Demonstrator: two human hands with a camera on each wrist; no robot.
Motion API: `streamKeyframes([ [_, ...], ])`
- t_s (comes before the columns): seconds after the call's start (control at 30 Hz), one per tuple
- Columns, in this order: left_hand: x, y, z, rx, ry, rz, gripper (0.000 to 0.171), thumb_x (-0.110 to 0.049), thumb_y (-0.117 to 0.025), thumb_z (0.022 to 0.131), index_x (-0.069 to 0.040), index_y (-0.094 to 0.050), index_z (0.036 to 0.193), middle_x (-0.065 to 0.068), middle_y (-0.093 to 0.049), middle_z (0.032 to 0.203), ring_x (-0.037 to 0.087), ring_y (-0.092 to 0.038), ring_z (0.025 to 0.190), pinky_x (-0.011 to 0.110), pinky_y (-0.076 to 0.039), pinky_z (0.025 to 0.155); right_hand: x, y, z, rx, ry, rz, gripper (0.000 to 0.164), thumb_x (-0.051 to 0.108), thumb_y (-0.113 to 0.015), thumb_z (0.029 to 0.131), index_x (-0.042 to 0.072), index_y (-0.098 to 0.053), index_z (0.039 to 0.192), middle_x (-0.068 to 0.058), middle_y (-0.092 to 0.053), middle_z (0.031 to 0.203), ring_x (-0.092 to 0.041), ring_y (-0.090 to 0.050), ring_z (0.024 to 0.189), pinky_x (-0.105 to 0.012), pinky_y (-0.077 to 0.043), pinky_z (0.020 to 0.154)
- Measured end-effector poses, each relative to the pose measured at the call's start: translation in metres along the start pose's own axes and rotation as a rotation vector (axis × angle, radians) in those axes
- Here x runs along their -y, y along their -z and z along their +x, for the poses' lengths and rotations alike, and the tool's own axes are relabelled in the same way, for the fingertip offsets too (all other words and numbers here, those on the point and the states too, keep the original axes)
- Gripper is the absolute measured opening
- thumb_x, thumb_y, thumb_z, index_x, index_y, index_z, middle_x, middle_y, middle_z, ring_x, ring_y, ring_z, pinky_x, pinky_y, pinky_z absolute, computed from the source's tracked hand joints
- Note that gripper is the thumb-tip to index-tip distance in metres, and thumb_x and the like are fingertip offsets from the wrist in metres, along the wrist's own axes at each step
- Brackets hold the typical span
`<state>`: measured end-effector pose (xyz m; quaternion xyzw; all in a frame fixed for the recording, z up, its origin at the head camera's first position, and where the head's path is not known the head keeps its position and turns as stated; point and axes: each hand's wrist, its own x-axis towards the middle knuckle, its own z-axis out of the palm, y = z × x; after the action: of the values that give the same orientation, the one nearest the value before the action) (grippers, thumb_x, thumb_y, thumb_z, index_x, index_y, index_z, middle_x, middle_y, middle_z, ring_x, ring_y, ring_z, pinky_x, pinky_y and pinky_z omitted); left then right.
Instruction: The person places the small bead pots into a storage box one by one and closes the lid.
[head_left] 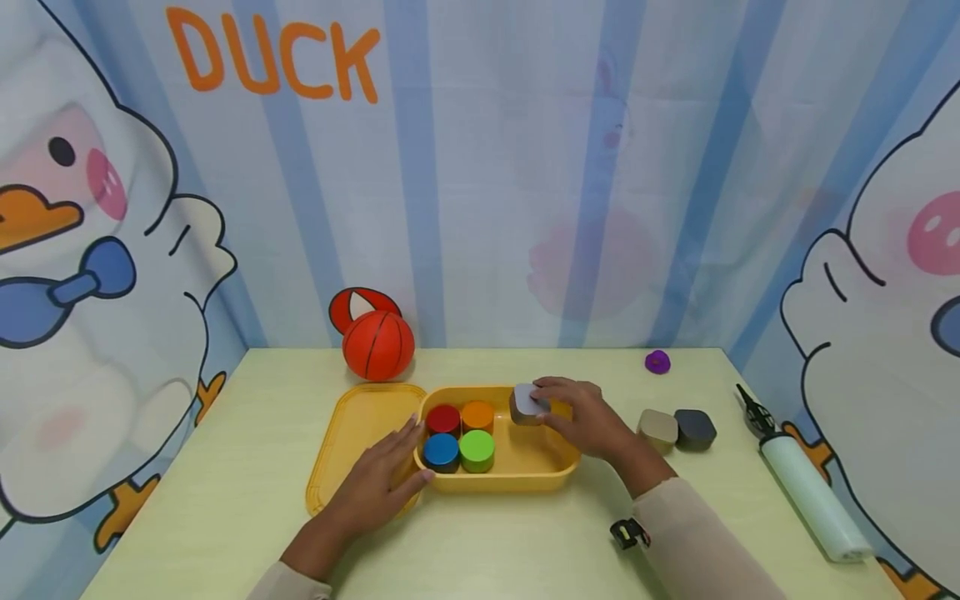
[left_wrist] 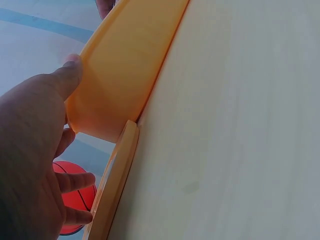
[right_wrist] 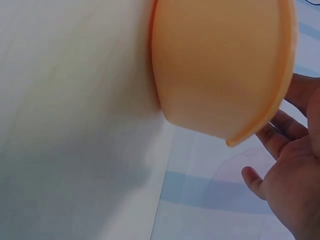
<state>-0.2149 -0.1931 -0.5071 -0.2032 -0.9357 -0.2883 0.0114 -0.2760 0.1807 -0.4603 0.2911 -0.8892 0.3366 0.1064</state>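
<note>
One soft touch from the left hand (head_left: pixel 378 479), its fingers straight against the left end of the yellow box (head_left: pixel 502 482), should stop it from sliding. The right hand (head_left: pixel 592 421) pinches a gray block (head_left: pixel 527 406) by the box's back edge, right of four round blocks (head_left: pixel 477 451); it looks best to hold it flat and let go gently. The pale table (head_left: pixel 525 550) has a red ball (head_left: pixel 378 346) by its back edge, before a blue striped curtain (head_left: pixel 487 167)

grey block (head_left: pixel 527 407) partly covered by right grip (head_left: pixel 581 418), left duck figure (head_left: pixel 105 350) cut off
</note>
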Motion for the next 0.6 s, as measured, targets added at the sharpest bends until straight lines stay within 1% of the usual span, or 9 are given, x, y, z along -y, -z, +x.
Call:
streamKeyframes([
  [0.07, 0.0, -0.001, 0.0, 0.001, 0.002, 0.002, 0.081, -0.061, -0.059, 0.108, -0.022, -0.032, 0.174, -0.002, -0.026, 0.183, 0.045, -0.036, 0.164, 0.076, -0.031, 0.128, 0.002, -0.004, 0.001, 0.013, -0.021, -0.023, 0.039, 0.009, -0.081, 0.097, 0.004, -0.076, 0.136, -0.019, -0.069, 0.149, -0.047, -0.064, 0.139, -0.07, -0.037, 0.115],
  [0.13, 0.001, -0.001, 0.0, 0.001, 0.002, 0.007, 0.082, -0.062, -0.059, 0.108, -0.022, -0.032, 0.174, -0.002, -0.026, 0.183, 0.045, -0.036, 0.164, 0.076, -0.031, 0.127, 0.003, -0.007, 0.002, 0.018, -0.033, -0.028, 0.038, 0.01, -0.082, 0.097, 0.004, -0.077, 0.135, -0.019, -0.069, 0.149, -0.047, -0.063, 0.139, -0.068, -0.035, 0.113],
  [0.2, 0.001, -0.001, 0.0, -0.002, 0.001, 0.008, 0.082, -0.062, -0.059, 0.108, -0.022, -0.032, 0.174, -0.002, -0.026, 0.183, 0.045, -0.036, 0.164, 0.076, -0.031, 0.128, 0.004, -0.01, 0.004, 0.014, -0.027, -0.04, 0.037, 0.01, -0.082, 0.097, 0.003, -0.077, 0.133, -0.02, -0.069, 0.148, -0.047, -0.064, 0.137, -0.068, -0.034, 0.112],
  [0.37, 0.0, 0.0, 0.001, -0.009, -0.004, 0.007, 0.082, -0.062, -0.06, 0.107, -0.022, -0.032, 0.174, -0.002, -0.027, 0.182, 0.044, -0.037, 0.164, 0.075, -0.032, 0.128, 0.003, -0.016, 0.009, 0.025, -0.026, -0.074, 0.031, 0.009, -0.082, 0.097, 0.004, -0.079, 0.128, -0.019, -0.071, 0.143, -0.043, -0.066, 0.136, -0.076, -0.029, 0.116],
  [0.47, -0.001, 0.0, 0.001, -0.01, -0.006, 0.009, 0.082, -0.062, -0.06, 0.107, -0.022, -0.033, 0.174, -0.002, -0.027, 0.182, 0.043, -0.038, 0.164, 0.078, -0.031, 0.126, 0.004, -0.019, 0.012, 0.046, -0.038, -0.105, 0.028, 0.009, -0.082, 0.097, 0.006, -0.08, 0.125, -0.018, -0.073, 0.141, -0.041, -0.067, 0.135, -0.081, -0.026, 0.118],
  [0.6, -0.001, -0.001, 0.001, -0.011, -0.004, 0.009, 0.081, -0.062, -0.059, 0.107, -0.021, -0.033, 0.173, -0.002, -0.027, 0.182, 0.04, -0.038, 0.164, 0.083, -0.03, 0.123, 0.005, -0.023, 0.016, 0.06, -0.054, -0.142, 0.026, 0.011, -0.083, 0.097, 0.008, -0.081, 0.122, -0.017, -0.074, 0.14, -0.039, -0.069, 0.134, -0.083, -0.025, 0.118],
])
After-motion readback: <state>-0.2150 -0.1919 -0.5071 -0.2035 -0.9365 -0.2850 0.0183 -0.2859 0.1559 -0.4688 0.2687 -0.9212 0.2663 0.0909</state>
